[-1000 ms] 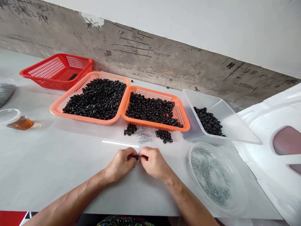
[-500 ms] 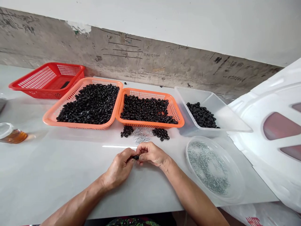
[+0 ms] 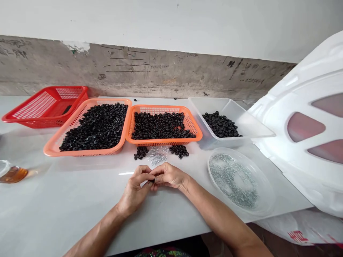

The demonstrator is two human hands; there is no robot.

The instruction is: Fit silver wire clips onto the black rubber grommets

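Note:
My left hand point(image 3: 135, 187) and my right hand point(image 3: 167, 175) meet fingertip to fingertip low over the white table point(image 3: 66, 200). Both are closed in a pinch on a small black ring part, almost fully hidden between the fingers. Just beyond the hands lie a small heap of black rings point(image 3: 140, 152), a scatter of tiny silver metal pieces point(image 3: 157, 155) and a second heap of black rings point(image 3: 179, 150).
Two orange baskets point(image 3: 53, 144) point(image 3: 195, 128) full of black rings stand side by side, a red basket point(image 3: 40, 107) at far left. A clear tub point(image 3: 249, 125) holds more rings; a clear round dish point(image 3: 264, 185) holds silver pieces. White moulded foam point(image 3: 308, 107) is at right, a cup of amber liquid point(image 3: 12, 174) at left.
The camera has swung, so everything sits lower and further left. My hands stay together on the small black part, with the fingers shifted slightly around it.

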